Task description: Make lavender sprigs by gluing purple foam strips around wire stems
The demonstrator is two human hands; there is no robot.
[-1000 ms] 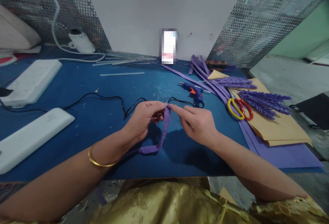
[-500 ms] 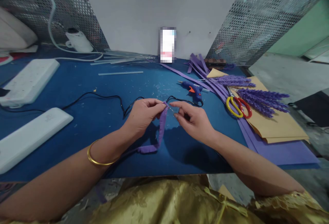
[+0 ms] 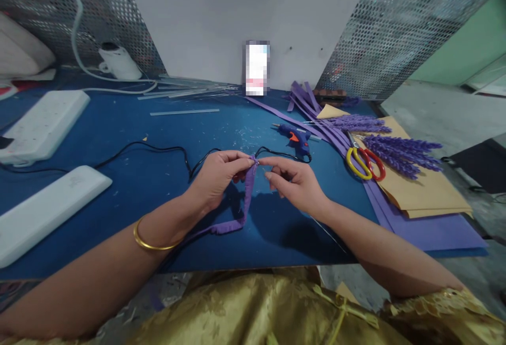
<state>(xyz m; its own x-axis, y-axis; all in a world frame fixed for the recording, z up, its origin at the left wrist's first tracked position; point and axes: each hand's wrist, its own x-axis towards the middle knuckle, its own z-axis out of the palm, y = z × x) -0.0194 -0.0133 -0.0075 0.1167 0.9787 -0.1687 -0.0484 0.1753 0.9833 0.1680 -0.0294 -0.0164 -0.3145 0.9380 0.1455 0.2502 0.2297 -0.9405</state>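
Between the thumb and fingers of my left hand (image 3: 219, 173), the upper end of a purple crepe-like strip (image 3: 248, 192) is pinched. The strip hangs down, bends at the table and trails left under my forearm. My right hand (image 3: 294, 179) is beside it, its index fingertip stretched to the pinched end and its thumb curled below. A thin wire (image 3: 326, 233) runs out beneath my right hand toward the table's front edge; the fingers closed around it are partly hidden. Behind my right hand lies a blue glue gun (image 3: 295, 138) with an orange trigger.
On the right are scissors (image 3: 359, 163), purple lavender-like stems (image 3: 403, 152), brown paper (image 3: 430, 192), purple sheets (image 3: 435, 231) and purple strips (image 3: 312, 107). A lit phone (image 3: 256, 68) leans at the back near clear glue sticks (image 3: 190, 87). Power strips (image 3: 55, 123) and a black cord (image 3: 158, 149) occupy the left.
My right index finger has moved left onto the strip's pinched end. The thin wire now shows below my right wrist. My left hand keeps its pinch almost unmoved.
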